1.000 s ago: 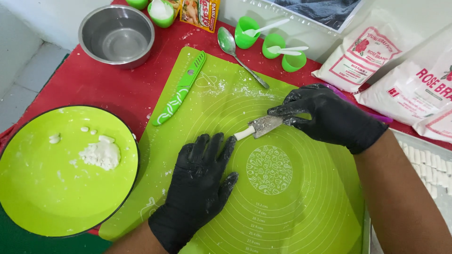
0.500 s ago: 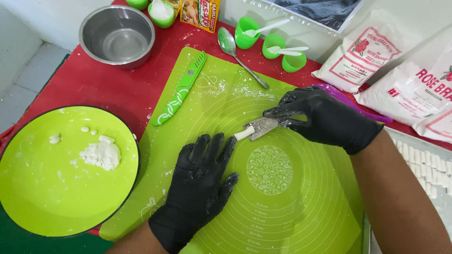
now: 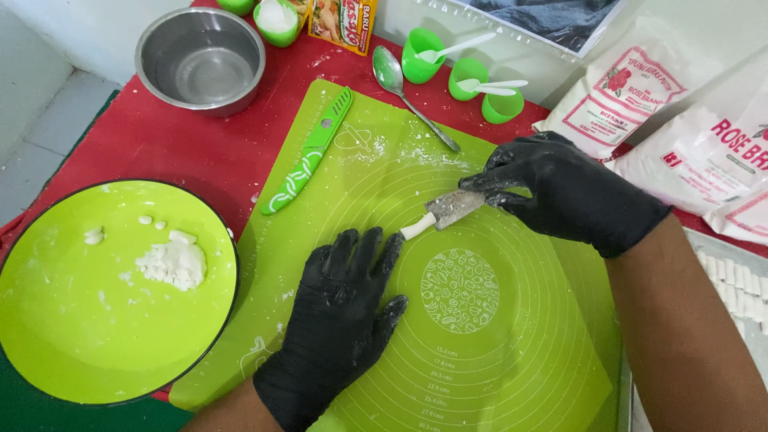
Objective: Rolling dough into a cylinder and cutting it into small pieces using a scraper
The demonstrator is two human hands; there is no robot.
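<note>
My right hand (image 3: 572, 192), in a black glove, grips a small flour-dusted knife (image 3: 454, 208) with its blade pointing left over the green silicone mat (image 3: 512, 352). A short white piece of dough (image 3: 418, 228) lies at the blade's tip. Also in a black glove, my left hand (image 3: 340, 320) rests flat on the mat with fingers spread, the fingertips just left of the dough piece and holding nothing.
A round green plate (image 3: 72, 336) with a white dough lump (image 3: 172, 262) sits at the left. A green serrated knife (image 3: 308, 152), metal bowl (image 3: 200, 60), spoon (image 3: 400, 84), green cups (image 3: 468, 76), flour bags (image 3: 632, 92) and a tray of cut dough pieces (image 3: 740, 280) ring the mat.
</note>
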